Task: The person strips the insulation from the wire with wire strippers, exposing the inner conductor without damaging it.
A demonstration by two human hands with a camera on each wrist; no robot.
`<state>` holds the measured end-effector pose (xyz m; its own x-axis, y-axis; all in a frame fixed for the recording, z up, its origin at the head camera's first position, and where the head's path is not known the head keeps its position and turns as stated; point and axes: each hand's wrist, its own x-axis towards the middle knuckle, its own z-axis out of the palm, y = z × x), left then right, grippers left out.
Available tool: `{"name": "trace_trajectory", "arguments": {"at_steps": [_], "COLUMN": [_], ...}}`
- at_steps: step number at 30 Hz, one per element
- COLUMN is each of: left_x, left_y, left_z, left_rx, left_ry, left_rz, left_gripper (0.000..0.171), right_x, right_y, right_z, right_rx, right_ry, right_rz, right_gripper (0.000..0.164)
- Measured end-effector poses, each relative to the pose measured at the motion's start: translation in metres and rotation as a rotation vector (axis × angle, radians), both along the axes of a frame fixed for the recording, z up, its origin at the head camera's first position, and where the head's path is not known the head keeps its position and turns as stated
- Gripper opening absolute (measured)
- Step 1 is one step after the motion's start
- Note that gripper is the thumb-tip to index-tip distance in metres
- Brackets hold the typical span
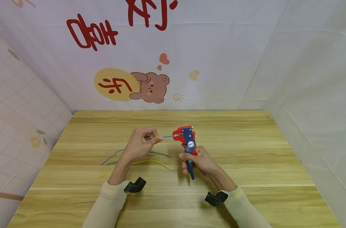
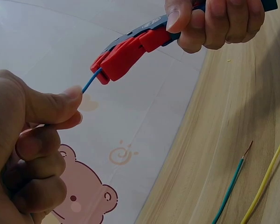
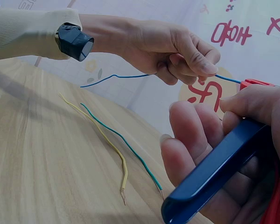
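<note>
Between thumb and fingertips my left hand [image 1: 142, 142] pinches a blue wire [image 1: 168, 136] near one end. That end runs into the red jaws of a wire stripper [image 1: 189, 139], while the rest of the wire trails out to the left behind the hand. My right hand [image 1: 200, 161] grips the stripper around its blue and red handles, head pointing up and away. Seen from the left wrist, the blue wire [image 2: 91, 80] enters the nose of the red head [image 2: 126, 58]; its tip is hidden inside. The blue handle [image 3: 214, 172] crosses the right fingers in the right wrist view.
A green wire [image 3: 126, 140] and a yellow wire [image 3: 109, 135] lie on the wooden table [image 1: 247, 190], each with a bare copper end. A small yellow scrap [image 1: 219, 139] lies right of the stripper, and a tiny green scrap [image 1: 267, 117] near the far right corner.
</note>
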<state>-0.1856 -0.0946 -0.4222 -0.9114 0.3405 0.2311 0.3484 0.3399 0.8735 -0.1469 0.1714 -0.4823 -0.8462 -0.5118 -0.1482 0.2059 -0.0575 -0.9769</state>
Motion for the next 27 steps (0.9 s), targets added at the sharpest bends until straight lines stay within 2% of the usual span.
{"name": "trace_trajectory", "arguments": {"at_steps": [21,27], "left_x": [-0.002,-0.003], "left_y": [0.000,-0.010], "left_z": [-0.003,-0.001], "left_rx": [0.021,0.015], "left_ry": [0.013,0.006], "left_rz": [-0.024,-0.049], "left_gripper": [0.031,0.030], "right_x": [-0.001,-0.003], "right_y": [-0.001,-0.004], "right_z": [-0.002,-0.001], "right_rx": [0.002,-0.009], "right_ry": [-0.029,-0.029], "right_rz": [-0.015,0.022], "right_gripper": [0.046,0.046]}}
